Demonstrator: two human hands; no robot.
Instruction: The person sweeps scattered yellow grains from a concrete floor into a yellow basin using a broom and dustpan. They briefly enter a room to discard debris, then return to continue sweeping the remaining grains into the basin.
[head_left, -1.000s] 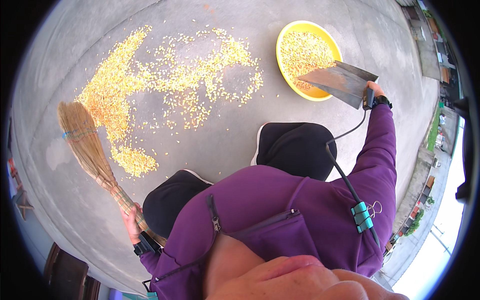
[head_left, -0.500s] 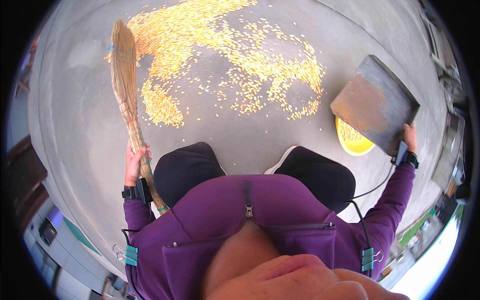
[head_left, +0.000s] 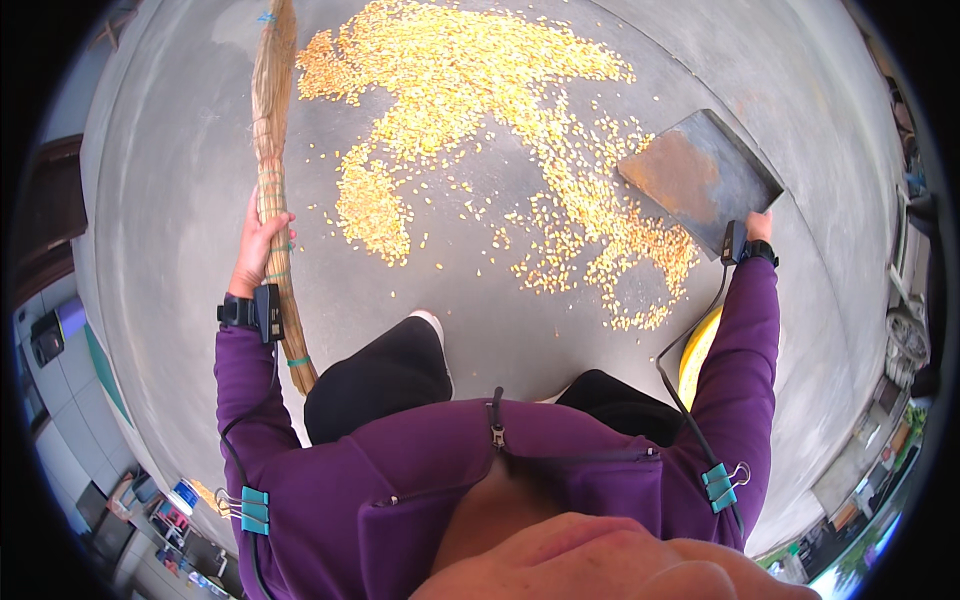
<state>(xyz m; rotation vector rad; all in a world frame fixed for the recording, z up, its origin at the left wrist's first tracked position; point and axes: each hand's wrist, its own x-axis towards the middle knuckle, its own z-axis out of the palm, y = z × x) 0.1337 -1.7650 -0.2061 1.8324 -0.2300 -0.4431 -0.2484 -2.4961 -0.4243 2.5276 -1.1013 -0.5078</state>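
Observation:
My left hand [head_left: 262,240] is closed round the lower handle of a long straw broom [head_left: 271,150], whose bristles point away from me at the far left. In my right hand [head_left: 759,226] is a metal dustpan [head_left: 690,175], gripped at its near right corner. Rust-brown stains cover part of its grey pan. Its left edge is over or beside the right part of a spread of yellow corn kernels [head_left: 440,90] on the concrete floor. A small heap of kernels [head_left: 370,205] lies to the right of the broom. Most of a yellow basin [head_left: 697,352] is hidden behind my right arm.
Grey concrete floor [head_left: 480,345] lies around the kernels, with a dark seam running beyond the dustpan. My knees and one shoe are close to the near side of the corn. Cables run along both my sleeves. Assorted household things line the far left and right rims.
My body and both hands have shifted forward. The dustpan has moved from above the yellow basin to the right part of the corn. The broom has gone farther forward.

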